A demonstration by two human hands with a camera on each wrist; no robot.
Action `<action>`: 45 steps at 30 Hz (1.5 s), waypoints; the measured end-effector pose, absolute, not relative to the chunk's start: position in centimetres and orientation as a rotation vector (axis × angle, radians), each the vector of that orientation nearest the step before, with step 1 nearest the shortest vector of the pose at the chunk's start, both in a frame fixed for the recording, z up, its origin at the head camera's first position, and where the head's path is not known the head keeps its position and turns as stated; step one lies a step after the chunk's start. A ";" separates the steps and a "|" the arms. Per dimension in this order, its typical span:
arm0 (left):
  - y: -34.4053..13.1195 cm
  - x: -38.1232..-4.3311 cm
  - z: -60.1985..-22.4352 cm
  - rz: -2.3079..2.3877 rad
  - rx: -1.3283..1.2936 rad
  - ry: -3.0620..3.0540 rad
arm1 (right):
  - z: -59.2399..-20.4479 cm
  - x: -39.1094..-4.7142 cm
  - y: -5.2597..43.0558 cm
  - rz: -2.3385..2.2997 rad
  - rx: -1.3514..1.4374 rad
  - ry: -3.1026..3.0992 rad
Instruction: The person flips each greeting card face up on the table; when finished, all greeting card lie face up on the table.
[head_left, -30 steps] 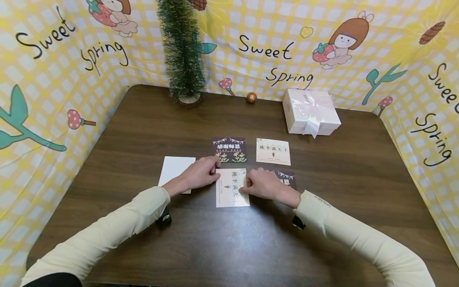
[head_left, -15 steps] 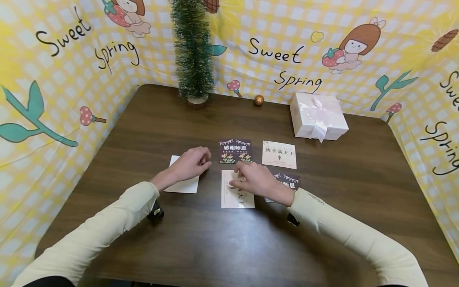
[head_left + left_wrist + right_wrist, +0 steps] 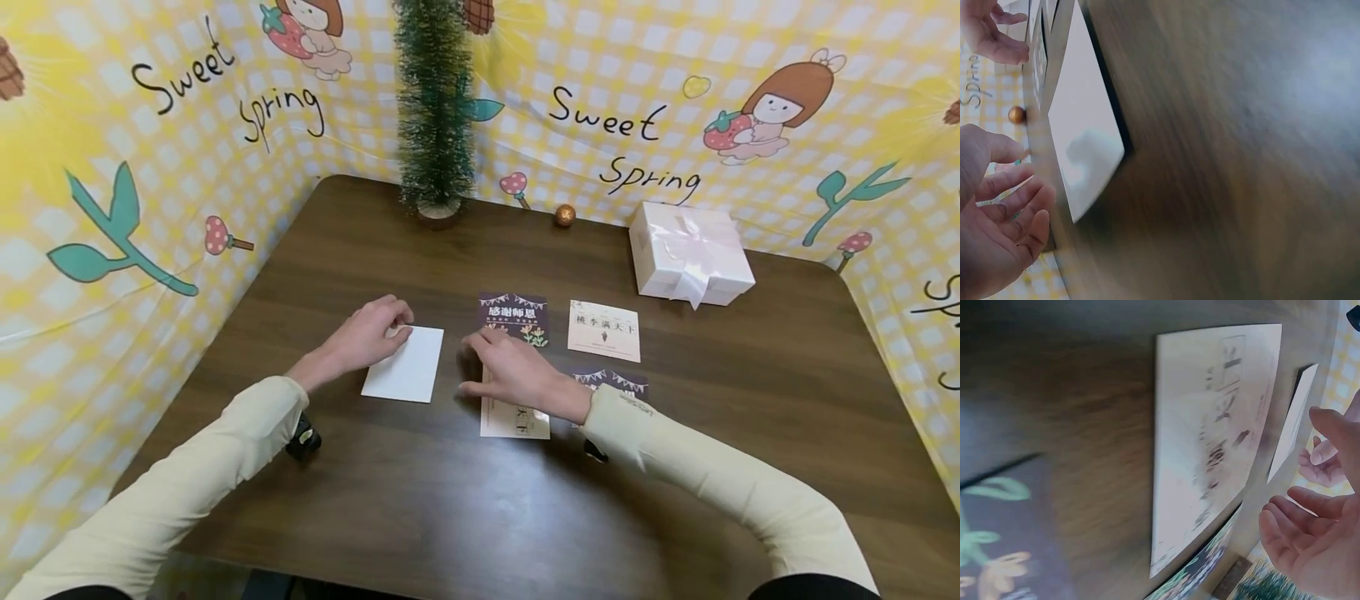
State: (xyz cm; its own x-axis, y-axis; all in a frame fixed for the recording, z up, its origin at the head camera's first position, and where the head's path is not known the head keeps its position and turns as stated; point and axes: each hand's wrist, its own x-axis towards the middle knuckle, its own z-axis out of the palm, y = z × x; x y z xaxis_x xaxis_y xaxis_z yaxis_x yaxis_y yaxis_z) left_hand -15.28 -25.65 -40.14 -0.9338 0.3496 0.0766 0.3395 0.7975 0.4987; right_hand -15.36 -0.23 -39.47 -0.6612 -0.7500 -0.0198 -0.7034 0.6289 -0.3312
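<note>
My left hand (image 3: 356,340) hovers at the upper left corner of a blank white card (image 3: 408,373), fingers loosely bent. In the left wrist view the fingers hold nothing and seem apart from the white card (image 3: 1085,119). My right hand (image 3: 517,375) is above a light printed card (image 3: 506,425) lying sideways, and covers part of it. The right wrist view has this light card (image 3: 1210,444) flat on the table and the right hand's fingers relaxed around nothing. Behind it lies a dark card (image 3: 517,305) with bunting and flowers, its lower edge partly hidden by the hand.
To the right lie another light card (image 3: 604,332) and another dark card (image 3: 615,382), the latter partly under the right sleeve. At the back of the brown table (image 3: 450,508) stand a bristly green tree (image 3: 437,117), a copper-coloured ball (image 3: 565,216) and a white ribboned box (image 3: 693,254).
My left hand has left the sideways light card and moved left to the blank white card. My right hand has lifted off that light card and shifted left over it. The head view has turned left.
</note>
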 end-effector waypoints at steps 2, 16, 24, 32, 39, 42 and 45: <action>-26.2 -15.2 -40.2 0.813 0.559 2.968 | -39.4 -15.4 -0.9 -0.424 -1.250 2.680; -28.7 -14.8 -41.4 0.778 0.630 2.951 | -40.3 -15.4 -4.9 -0.177 -1.431 2.552; -28.8 -14.6 -41.8 0.732 0.694 2.941 | -40.8 -15.2 -5.7 -0.080 -1.449 2.550; -29.2 -14.4 -41.7 0.667 0.717 2.919 | -40.6 -15.2 -5.7 -0.066 -1.592 2.561; -29.6 -14.3 -41.9 0.651 0.753 2.889 | -40.0 -15.3 -5.1 -0.210 -1.681 2.507; -29.8 -14.3 -41.9 0.644 0.786 2.885 | -39.8 -15.4 -4.7 -0.290 -1.719 2.496; -29.8 -14.4 -41.8 0.643 0.809 2.885 | -39.5 -15.7 -4.2 -0.357 -1.736 2.509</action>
State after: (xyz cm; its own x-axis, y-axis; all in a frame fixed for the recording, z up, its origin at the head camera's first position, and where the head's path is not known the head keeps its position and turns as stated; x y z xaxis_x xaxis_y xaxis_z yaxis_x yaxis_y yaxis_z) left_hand -14.38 -29.82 -41.78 -0.8579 0.5125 0.0379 0.4800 0.7729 0.4150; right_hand -15.67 -4.16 -39.50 -0.3596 -0.9301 0.0747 -0.9140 0.3350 -0.2290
